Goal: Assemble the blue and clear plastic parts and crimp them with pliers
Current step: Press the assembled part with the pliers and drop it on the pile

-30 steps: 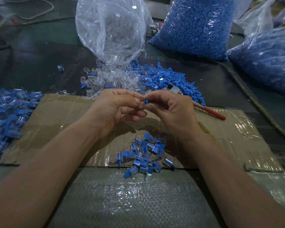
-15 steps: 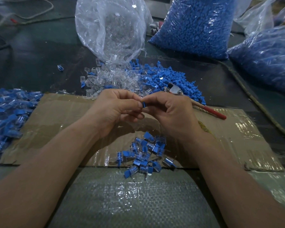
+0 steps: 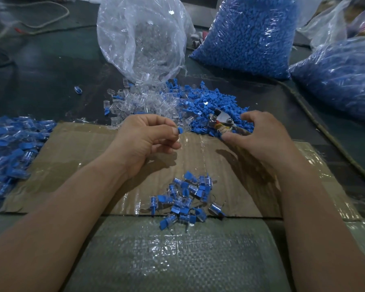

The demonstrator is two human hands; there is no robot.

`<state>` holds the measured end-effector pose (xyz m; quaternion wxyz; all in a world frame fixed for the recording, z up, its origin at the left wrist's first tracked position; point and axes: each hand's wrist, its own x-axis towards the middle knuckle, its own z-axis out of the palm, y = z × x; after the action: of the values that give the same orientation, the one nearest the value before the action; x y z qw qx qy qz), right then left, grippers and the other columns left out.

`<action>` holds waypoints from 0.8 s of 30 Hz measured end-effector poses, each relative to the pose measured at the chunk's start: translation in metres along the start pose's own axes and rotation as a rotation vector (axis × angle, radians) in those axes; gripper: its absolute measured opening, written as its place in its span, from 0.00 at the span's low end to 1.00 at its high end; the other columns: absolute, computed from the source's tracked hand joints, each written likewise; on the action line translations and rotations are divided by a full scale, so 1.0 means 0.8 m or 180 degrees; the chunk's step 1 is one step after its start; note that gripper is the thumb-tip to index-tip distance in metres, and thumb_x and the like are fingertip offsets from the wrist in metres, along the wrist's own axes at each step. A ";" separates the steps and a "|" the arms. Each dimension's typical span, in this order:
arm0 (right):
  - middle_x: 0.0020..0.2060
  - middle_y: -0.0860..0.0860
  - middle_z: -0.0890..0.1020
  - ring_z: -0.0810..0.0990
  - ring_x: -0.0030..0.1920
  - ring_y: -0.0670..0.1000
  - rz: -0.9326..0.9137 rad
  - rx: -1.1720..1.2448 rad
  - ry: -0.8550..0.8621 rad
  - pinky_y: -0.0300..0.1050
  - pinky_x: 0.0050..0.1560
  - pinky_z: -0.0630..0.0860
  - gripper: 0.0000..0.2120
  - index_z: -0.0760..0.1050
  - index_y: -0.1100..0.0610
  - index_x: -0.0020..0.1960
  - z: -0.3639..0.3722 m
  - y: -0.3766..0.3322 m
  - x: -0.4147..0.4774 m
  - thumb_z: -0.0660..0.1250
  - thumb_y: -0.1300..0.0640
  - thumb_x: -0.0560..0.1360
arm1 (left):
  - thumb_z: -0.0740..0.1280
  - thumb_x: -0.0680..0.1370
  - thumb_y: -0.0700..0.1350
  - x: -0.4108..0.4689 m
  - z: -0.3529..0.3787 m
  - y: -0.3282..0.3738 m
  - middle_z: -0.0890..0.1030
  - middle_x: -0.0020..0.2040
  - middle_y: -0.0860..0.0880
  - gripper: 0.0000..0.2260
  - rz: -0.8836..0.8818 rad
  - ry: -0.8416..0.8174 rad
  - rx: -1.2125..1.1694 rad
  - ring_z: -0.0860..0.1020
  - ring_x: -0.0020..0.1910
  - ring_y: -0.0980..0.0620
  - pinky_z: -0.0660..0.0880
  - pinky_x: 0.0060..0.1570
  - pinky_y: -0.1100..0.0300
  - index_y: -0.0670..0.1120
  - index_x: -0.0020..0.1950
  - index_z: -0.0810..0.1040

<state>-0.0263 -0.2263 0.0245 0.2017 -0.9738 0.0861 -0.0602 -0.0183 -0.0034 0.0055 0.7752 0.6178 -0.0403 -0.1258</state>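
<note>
My left hand (image 3: 143, 142) pinches a small assembled blue and clear part (image 3: 180, 130) between thumb and forefinger, above the cardboard sheet (image 3: 72, 161). To the right, my right hand (image 3: 266, 140) closes its thumb and fingers round the handles of the pliers (image 3: 220, 120), whose metal head lies on the loose blue parts (image 3: 209, 102). Most of the handles are hidden under that hand. Loose clear parts (image 3: 148, 102) lie just left of the blue ones. A small heap of joined parts (image 3: 188, 197) sits on the cardboard's near edge.
An open clear bag (image 3: 143, 34) spills clear parts at the back. Two full bags of blue parts (image 3: 247, 32) (image 3: 341, 76) stand back right. A large heap of joined parts (image 3: 9, 148) lies far left. A cord (image 3: 329, 140) runs along the right.
My hands have come apart. The right hand let go of the part and moved right onto the pliers. The left hand keeps the part and has barely moved.
</note>
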 end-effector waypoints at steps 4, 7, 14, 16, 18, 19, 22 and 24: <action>0.68 0.54 0.66 0.67 0.65 0.55 0.0259 -0.0327 -0.0524 0.49 0.62 0.65 0.49 0.60 0.55 0.71 0.001 0.009 0.004 0.71 0.33 0.58 | 0.70 0.59 0.38 0.001 -0.001 -0.001 0.80 0.28 0.46 0.07 0.0012 0.0003 -0.0015 0.80 0.27 0.51 0.76 0.26 0.65 0.41 0.36 0.77; 0.65 0.54 0.67 0.67 0.63 0.55 0.0325 -0.0538 -0.0690 0.51 0.60 0.67 0.51 0.62 0.55 0.69 0.001 0.010 0.006 0.71 0.31 0.54 | 0.70 0.59 0.38 0.002 -0.002 -0.002 0.80 0.28 0.47 0.08 0.0025 0.0008 0.0001 0.80 0.27 0.51 0.76 0.26 0.65 0.40 0.37 0.77; 0.47 0.47 0.71 0.71 0.47 0.49 0.0367 -0.0378 -0.0607 0.45 0.44 0.68 0.30 0.69 0.51 0.52 0.001 0.008 0.008 0.73 0.35 0.59 | 0.70 0.61 0.38 0.001 -0.003 -0.001 0.80 0.29 0.47 0.08 0.0014 -0.0049 -0.0001 0.80 0.29 0.51 0.76 0.27 0.66 0.39 0.39 0.77; 0.40 0.48 0.75 0.72 0.38 0.47 0.0331 -0.0334 -0.0357 0.43 0.34 0.66 0.20 0.74 0.53 0.46 0.001 0.003 0.007 0.74 0.42 0.61 | 0.69 0.61 0.38 0.001 -0.003 0.000 0.80 0.29 0.46 0.08 0.0024 -0.0058 -0.0024 0.80 0.29 0.51 0.76 0.27 0.66 0.39 0.39 0.76; 0.34 0.47 0.75 0.71 0.34 0.45 0.0232 -0.0352 -0.0163 0.40 0.30 0.65 0.13 0.77 0.53 0.43 -0.001 -0.003 0.004 0.72 0.49 0.63 | 0.69 0.62 0.38 0.000 -0.002 0.000 0.80 0.29 0.46 0.08 0.0038 -0.0065 -0.0054 0.80 0.30 0.51 0.76 0.28 0.66 0.39 0.39 0.76; 0.33 0.47 0.75 0.71 0.34 0.46 0.0164 -0.0297 -0.0092 0.40 0.30 0.66 0.11 0.77 0.53 0.43 -0.002 -0.006 0.001 0.72 0.51 0.63 | 0.69 0.62 0.37 0.000 -0.002 0.000 0.80 0.29 0.46 0.08 0.0050 -0.0062 -0.0064 0.80 0.30 0.52 0.76 0.28 0.66 0.39 0.39 0.76; 0.37 0.53 0.80 0.77 0.39 0.54 -0.0177 0.0129 0.0274 0.49 0.41 0.74 0.11 0.78 0.58 0.45 -0.006 -0.015 -0.008 0.71 0.57 0.64 | 0.68 0.65 0.35 0.000 -0.002 -0.001 0.80 0.29 0.45 0.04 0.0102 -0.0001 -0.0091 0.80 0.30 0.52 0.77 0.29 0.65 0.39 0.39 0.76; 0.39 0.55 0.80 0.77 0.41 0.55 -0.0463 0.0312 0.0505 0.49 0.44 0.73 0.12 0.79 0.60 0.48 -0.007 -0.021 -0.013 0.68 0.62 0.65 | 0.66 0.70 0.32 0.001 -0.002 -0.002 0.80 0.29 0.46 0.03 0.0131 0.0092 -0.0139 0.80 0.30 0.51 0.78 0.30 0.64 0.39 0.40 0.75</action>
<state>-0.0349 -0.2113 0.0353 0.2368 -0.9586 0.0279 -0.1557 -0.0173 -0.0027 0.0036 0.7914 0.6015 -0.0390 -0.1017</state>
